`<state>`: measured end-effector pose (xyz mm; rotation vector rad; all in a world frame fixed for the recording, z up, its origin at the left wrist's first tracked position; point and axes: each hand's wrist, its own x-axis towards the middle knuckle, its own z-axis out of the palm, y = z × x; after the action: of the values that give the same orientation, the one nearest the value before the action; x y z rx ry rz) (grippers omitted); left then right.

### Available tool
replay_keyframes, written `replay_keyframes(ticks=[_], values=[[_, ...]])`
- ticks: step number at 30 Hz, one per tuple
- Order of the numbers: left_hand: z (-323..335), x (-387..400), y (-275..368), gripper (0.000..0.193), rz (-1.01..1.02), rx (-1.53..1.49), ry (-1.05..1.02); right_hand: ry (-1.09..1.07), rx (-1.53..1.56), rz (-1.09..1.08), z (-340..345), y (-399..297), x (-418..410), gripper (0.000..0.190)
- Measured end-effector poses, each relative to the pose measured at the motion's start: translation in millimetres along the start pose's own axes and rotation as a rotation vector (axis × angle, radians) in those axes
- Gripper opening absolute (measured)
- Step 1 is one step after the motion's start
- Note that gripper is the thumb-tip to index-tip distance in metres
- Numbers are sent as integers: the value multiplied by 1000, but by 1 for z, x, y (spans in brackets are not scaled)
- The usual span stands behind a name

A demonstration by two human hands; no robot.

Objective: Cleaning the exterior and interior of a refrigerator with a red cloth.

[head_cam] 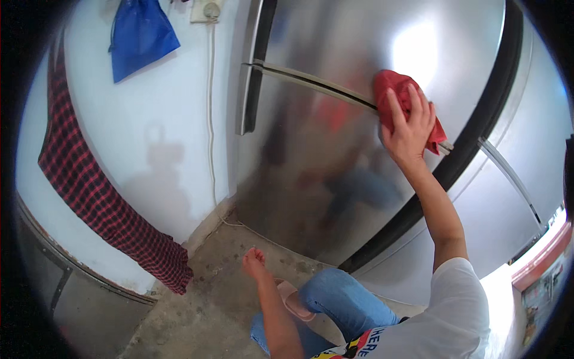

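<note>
My right hand (413,128) presses a red cloth (394,83) flat against the front of a stainless steel refrigerator (305,188). The cloth lies across the horizontal gap (318,84) between the upper and lower doors, near the dark gasket edge (489,107). Part of the cloth is hidden under my palm and fingers. Low over the concrete floor, my left hand (254,262) hangs with its fingers curled in and nothing visible in it. Recessed vertical handles (251,98) run along the left edge of the doors.
A checked red and black cloth (103,215) hangs along the white wall at left. Higher up is a blue bag (141,40). A white power cord (211,112) drops from a wall socket (206,10) to the floor (197,314). My bent knee (345,296) is close to the refrigerator.
</note>
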<state>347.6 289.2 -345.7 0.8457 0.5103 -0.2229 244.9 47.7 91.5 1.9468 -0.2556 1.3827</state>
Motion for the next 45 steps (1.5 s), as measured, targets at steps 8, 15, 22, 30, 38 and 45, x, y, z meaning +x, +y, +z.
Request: replay_keyframes(ticks=[8,15,22,30,38,45], values=[[-6,-5,9,17,0,-12,0,-29,169,-238,68,-91,56,68],[-42,12,37,15,111,-102,67,-49,214,-538,138,-180,101,47],[-78,17,37,12,205,-120,288,1,323,-588,165,-219,130,37],[-25,-84,81,12,76,147,268,-179,493,-558,140,-186,164,41],[98,-168,245,14,75,294,135,-572,760,-642,110,-115,170,33],[166,-202,379,11,34,405,85,-892,787,-792,27,37,119,32]])
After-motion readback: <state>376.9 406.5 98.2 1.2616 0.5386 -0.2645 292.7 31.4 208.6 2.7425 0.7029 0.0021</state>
